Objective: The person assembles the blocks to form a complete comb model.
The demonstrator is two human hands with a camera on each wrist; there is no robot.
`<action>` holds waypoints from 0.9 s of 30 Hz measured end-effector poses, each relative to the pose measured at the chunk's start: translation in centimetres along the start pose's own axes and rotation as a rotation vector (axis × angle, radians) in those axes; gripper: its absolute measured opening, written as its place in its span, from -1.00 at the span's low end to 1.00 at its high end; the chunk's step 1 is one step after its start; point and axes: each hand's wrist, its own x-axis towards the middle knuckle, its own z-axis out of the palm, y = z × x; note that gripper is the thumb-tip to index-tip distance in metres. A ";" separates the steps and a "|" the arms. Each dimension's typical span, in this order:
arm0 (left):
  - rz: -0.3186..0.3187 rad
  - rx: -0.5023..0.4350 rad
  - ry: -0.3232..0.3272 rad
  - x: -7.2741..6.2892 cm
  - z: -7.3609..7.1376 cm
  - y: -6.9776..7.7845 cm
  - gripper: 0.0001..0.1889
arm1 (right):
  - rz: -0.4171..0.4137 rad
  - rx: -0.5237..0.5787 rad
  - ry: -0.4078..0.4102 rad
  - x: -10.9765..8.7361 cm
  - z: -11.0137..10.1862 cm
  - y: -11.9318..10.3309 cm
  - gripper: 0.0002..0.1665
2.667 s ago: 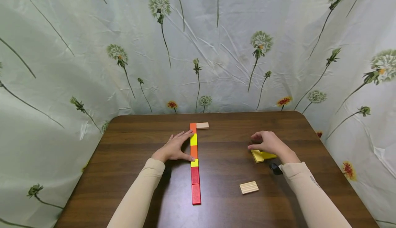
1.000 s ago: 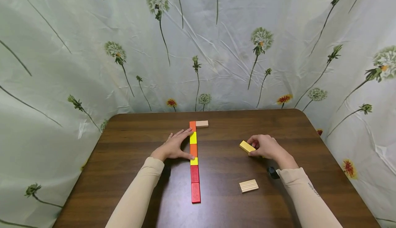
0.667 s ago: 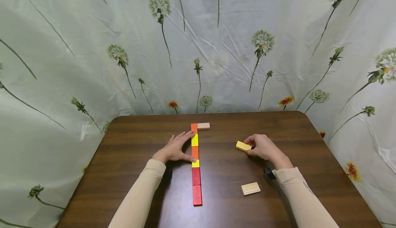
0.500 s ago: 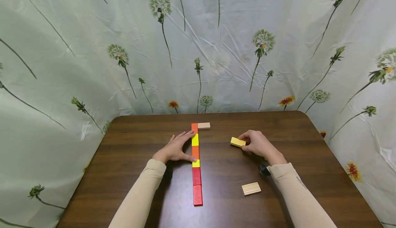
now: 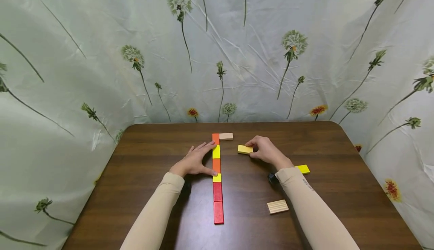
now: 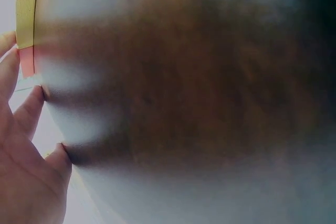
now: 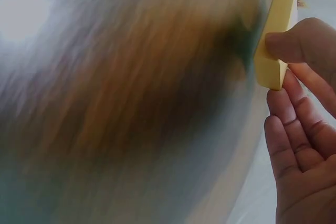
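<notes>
In the head view, a straight row of flat coloured blocks runs front to back: an orange block (image 5: 216,166), yellow ones, and two red blocks (image 5: 218,212) at the near end. My left hand (image 5: 194,162) lies left of the row, fingers extended, with index finger and thumb touching its far half. Between thumb and fingers, my right hand (image 5: 268,152) pinches a yellow block (image 5: 243,149), right of the row and close to the plain wooden block. The right wrist view shows the thumb across that yellow block (image 7: 282,11), its other fingers beside it.
A plain wooden block (image 5: 226,136) abuts the row's far end on the right. Another yellow block (image 5: 304,169) lies partly behind my right forearm. A grooved wooden block (image 5: 277,206) sits nearer me on the brown table (image 5: 162,138). Behind the table hangs a flowered curtain (image 5: 251,91).
My right hand has taken the yellow block from beside the other yellow one and carried it left and away from me, towards the row. My left hand keeps its place.
</notes>
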 end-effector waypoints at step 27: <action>0.004 0.000 -0.003 0.3 -0.1 -0.1 0.19 | -0.032 0.038 0.022 3.2 2.4 -2.4 -0.68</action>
